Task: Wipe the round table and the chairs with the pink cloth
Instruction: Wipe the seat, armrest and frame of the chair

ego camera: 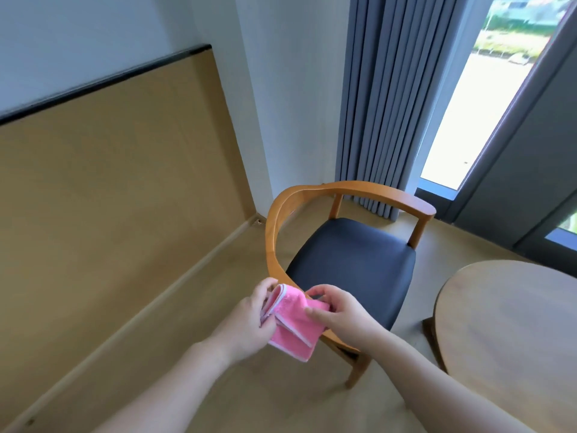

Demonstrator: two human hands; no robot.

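The folded pink cloth with a pale edge trim is held between both hands in front of the chair. My left hand grips its left side, fingers curled round the fold. My right hand pinches its right corner. Behind the cloth stands a wooden chair with a curved backrest and a dark padded seat. The cloth hangs over the near end of the chair's armrest; whether it touches the wood I cannot tell. The round wooden table is at the right edge.
A tan wall panel with a black top strip runs along the left. Grey curtains and a tall window stand behind the chair. Light wooden floor lies between me and the chair.
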